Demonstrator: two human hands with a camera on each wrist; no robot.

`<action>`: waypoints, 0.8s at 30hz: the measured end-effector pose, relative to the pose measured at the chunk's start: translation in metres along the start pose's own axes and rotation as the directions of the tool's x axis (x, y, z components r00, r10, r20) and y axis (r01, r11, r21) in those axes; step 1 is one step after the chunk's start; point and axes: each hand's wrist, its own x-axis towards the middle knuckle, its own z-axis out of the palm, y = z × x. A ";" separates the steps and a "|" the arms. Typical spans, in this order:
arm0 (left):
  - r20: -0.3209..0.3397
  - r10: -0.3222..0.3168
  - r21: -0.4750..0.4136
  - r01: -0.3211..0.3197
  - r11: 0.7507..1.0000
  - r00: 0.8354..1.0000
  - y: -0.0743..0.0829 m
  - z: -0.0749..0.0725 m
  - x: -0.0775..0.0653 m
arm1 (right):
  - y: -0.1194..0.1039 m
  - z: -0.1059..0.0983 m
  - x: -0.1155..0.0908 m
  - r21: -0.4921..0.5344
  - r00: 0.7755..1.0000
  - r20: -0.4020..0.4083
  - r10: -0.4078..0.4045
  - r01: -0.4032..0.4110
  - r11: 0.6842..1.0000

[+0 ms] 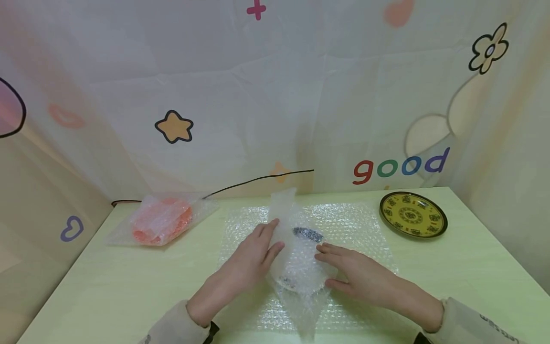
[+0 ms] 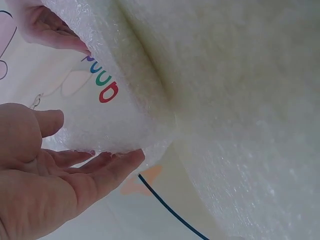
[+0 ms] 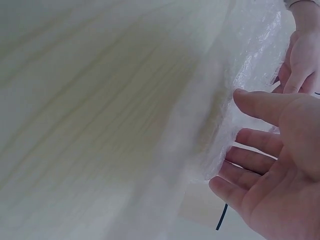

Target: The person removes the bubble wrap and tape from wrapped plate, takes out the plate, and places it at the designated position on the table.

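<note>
A white plate or dish with a blue-patterned rim (image 1: 308,234) lies at the middle of the table, partly covered by bubble wrap (image 1: 301,267) folded over it from both sides. My left hand (image 1: 249,255) touches the left edge of the folded wrap with its fingers extended. On the opposite side, my right hand (image 1: 365,276) rests its fingertips against the right edge of the bundle. In the left wrist view the left fingers (image 2: 117,167) lie along the wrap's edge. Relaxed right fingers (image 3: 255,160) meet the wrap in the right wrist view.
More bubble wrap (image 1: 358,215) spreads flat under the bundle. A pink item in clear wrap (image 1: 163,220) lies at the back left. At the back right sits a yellow patterned plate with a dark rim (image 1: 412,215). A printed curtain (image 1: 275,105) stands behind the table (image 1: 107,291).
</note>
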 end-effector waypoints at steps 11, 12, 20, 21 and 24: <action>-0.041 -0.027 -0.031 0.025 0.999 0.999 -0.005 -0.004 0.001 | 0.000 -0.001 0.002 0.022 0.999 0.037 0.021 -0.022 1.000; -0.044 -0.027 -0.032 0.026 0.999 0.999 -0.006 -0.004 0.001 | 0.000 -0.001 0.002 0.023 0.999 0.037 0.019 -0.020 1.000; -0.066 -0.034 -0.040 0.032 0.999 0.997 -0.014 -0.007 0.001 | 0.000 -0.001 0.001 0.018 0.999 0.036 0.009 -0.010 1.000; -0.068 -0.039 -0.043 0.036 0.998 0.997 -0.015 -0.007 0.001 | 0.000 -0.001 0.001 0.017 0.999 0.036 0.010 -0.011 1.000; -0.072 -0.053 -0.055 0.049 0.997 0.996 -0.016 -0.009 0.001 | 0.000 -0.001 0.001 0.017 0.999 0.039 0.013 -0.013 1.000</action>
